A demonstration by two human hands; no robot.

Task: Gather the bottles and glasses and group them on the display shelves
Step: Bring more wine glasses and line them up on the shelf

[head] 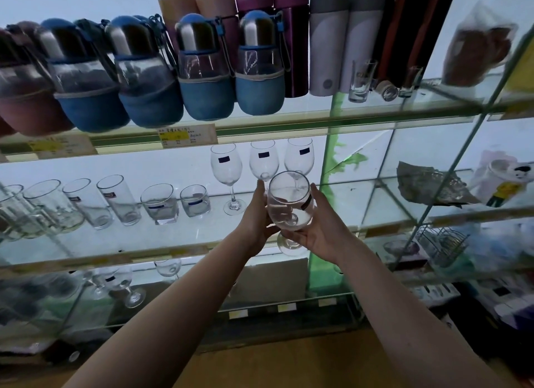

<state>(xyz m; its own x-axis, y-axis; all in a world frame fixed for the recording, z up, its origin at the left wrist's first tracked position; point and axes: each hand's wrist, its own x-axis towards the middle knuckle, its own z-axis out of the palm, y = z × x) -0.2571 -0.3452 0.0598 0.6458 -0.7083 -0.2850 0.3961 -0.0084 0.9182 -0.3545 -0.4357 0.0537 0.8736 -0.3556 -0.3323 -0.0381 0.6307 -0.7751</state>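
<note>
A clear wine glass (289, 202) with a dark label is held in front of the middle glass shelf (161, 237). My right hand (320, 223) grips its bowl and stem from the right and below. My left hand (255, 214) cups the bowl from the left. Three more wine glasses (228, 168) stand on that shelf right behind it. A row of tumblers (115, 198) fills the shelf's left part. Blue-sleeved bottles (202, 70) line the top shelf.
Tall flasks (328, 41) and small shot glasses (359, 81) stand on the top shelf's right. A green-edged glass divider (326, 162) bounds the bay on the right. More stemmed glasses (127, 286) stand on the lower shelf. Mugs and a wire rack (442, 243) fill the right-hand bay.
</note>
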